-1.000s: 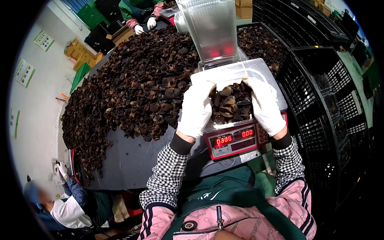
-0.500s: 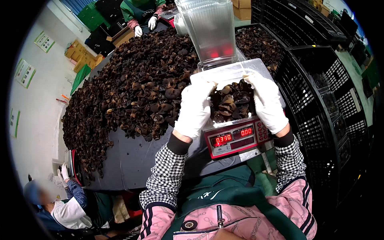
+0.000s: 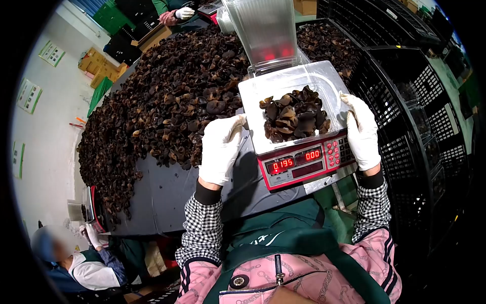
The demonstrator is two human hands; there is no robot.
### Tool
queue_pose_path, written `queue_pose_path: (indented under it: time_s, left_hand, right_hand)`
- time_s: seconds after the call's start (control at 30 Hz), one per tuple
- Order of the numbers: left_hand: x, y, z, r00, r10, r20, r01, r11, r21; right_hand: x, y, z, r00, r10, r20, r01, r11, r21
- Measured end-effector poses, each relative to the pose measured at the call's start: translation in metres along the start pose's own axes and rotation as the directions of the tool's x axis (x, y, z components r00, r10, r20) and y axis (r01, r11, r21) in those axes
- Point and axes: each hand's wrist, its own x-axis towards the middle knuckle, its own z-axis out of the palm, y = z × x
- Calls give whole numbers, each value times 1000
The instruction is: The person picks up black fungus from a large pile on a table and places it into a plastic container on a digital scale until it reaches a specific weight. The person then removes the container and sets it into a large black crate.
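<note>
A clear plastic tray (image 3: 328, 107) of dark wood ear mushrooms (image 3: 293, 115) rests on the steel pan of a red digital scale (image 3: 296, 166). The red digits read 0.195 and 0.00. My left hand (image 3: 220, 149), in a white glove, hovers just off the scale's left edge with loosely bent fingers and nothing in it. On the other side, my right hand (image 3: 362, 133), also gloved, is at the pan's right edge, fingers apart and holding nothing; whether its fingertips touch the pan I cannot tell. Behind the scale stands a stack of clear empty trays (image 3: 263, 33).
A large heap of wood ear mushrooms (image 3: 177, 96) covers much of the dark table (image 3: 167, 190). Black plastic crates (image 3: 400, 126) holding clear trays stand at the right. One co-worker (image 3: 93, 263) is at the lower left beside another scale; another person's gloved hand (image 3: 185, 13) shows at the top.
Both my hands have let go of the filled tray and moved outward to either side of the scale. The reading fell from 0.370 to 0.195.
</note>
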Motion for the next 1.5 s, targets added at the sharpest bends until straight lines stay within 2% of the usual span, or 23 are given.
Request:
queue_pose_path:
  time_s: [0.2, 0.27, 0.3, 0.43, 0.53, 0.57, 0.7, 0.8, 0.83, 0.93, 1.0, 1.07, 1.1, 1.13, 1.17, 1.2, 1.27, 1.3, 1.33, 1.37, 1.4, 1.43, 1.5]
  left_hand:
    - [-7, 13, 13, 991, 136, -2, -136, 990, -23]
    - [-6, 18, 22, 969, 245, 20, -246, 966, 75]
    - [-4, 26, 25, 975, 219, 27, -220, 972, 82]
    - [9, 36, 19, 933, 325, 153, -357, 889, 286]
    - [24, 52, 24, 925, 372, 74, -378, 891, 250]
    - [30, 54, 35, 911, 411, -26, -395, 890, 229]
    - [57, 70, 64, 914, 403, -43, -373, 877, 303]
    - [58, 50, 88, 931, 361, 58, -364, 901, 235]
    - [58, 49, 89, 931, 364, 29, -363, 917, 164]
    - [57, 62, 67, 942, 323, -92, -326, 945, -10]
    - [58, 63, 51, 951, 278, -132, -288, 956, -62]
    - [53, 82, 38, 980, 199, -10, -195, 946, -260]
    - [50, 94, 33, 978, 196, 65, -164, 927, -337]
    - [49, 103, 30, 970, 198, 141, -125, 903, -411]
    - [47, 109, 29, 943, 272, 194, -189, 914, -360]
    - [45, 112, 34, 915, 345, 210, -259, 901, -349]
    - [48, 117, 30, 932, 294, 213, -188, 894, -407]
    - [57, 107, 31, 933, 309, 186, -224, 901, -373]
    - [67, 99, 26, 946, 290, 142, -214, 891, -400]
    - [73, 90, 25, 978, 153, 139, -88, 917, -390]
    - [78, 68, 29, 990, -15, 140, 79, 883, -462]
    - [86, 47, 29, 993, -70, 100, 102, 922, -374]
    - [100, 2, 33, 994, -109, 33, 113, 970, -215]
  right_hand:
    - [-9, -4, 7, 999, 19, 31, -20, 999, 34]
    - [-11, -8, 10, 999, 20, 45, -20, 1000, 14]
    - [-14, -5, 12, 999, 10, 46, -10, 1000, -3]
    - [-18, -1, 14, 1000, 8, 26, -7, 1000, -28]
    - [-17, -2, 15, 1000, 5, 30, -4, 999, -32]
    - [-16, -1, 15, 999, 12, 30, -11, 1000, -18]
    - [-16, -4, 14, 1000, 5, 28, -4, 998, -57]
    - [-16, -4, 13, 1000, 9, 14, -9, 1000, 11]
    - [-18, -6, 11, 1000, -14, -12, 14, 999, -43]
    - [-15, -24, 2, 991, 112, -72, -113, 994, -4]
    - [-22, -31, 3, 955, 289, -72, -252, 912, 324]
    - [-21, -51, -3, 888, 438, 142, -415, 628, 659]
    - [-19, -56, -2, 890, 389, 237, -417, 485, 769]
    - [-16, -61, 0, 890, 324, 320, -422, 322, 847]
    - [-13, -73, 2, 863, 323, 388, -451, 149, 880]
    - [-10, -70, 0, 857, 250, 451, -467, 6, 884]
    - [-18, -50, -6, 771, 254, 584, -567, -141, 811]
    - [-12, -61, -9, 760, 387, 522, -540, -71, 838]
    - [-12, -60, -16, 771, 415, 484, -542, 28, 840]
    - [-17, -55, -19, 776, 443, 449, -516, 36, 856]
    - [-22, -49, -22, 780, 470, 413, -489, 46, 871]
    - [-27, -44, -27, 788, 491, 372, -471, 91, 877]
    - [-40, -29, -36, 741, 564, 364, -440, -1, 898]
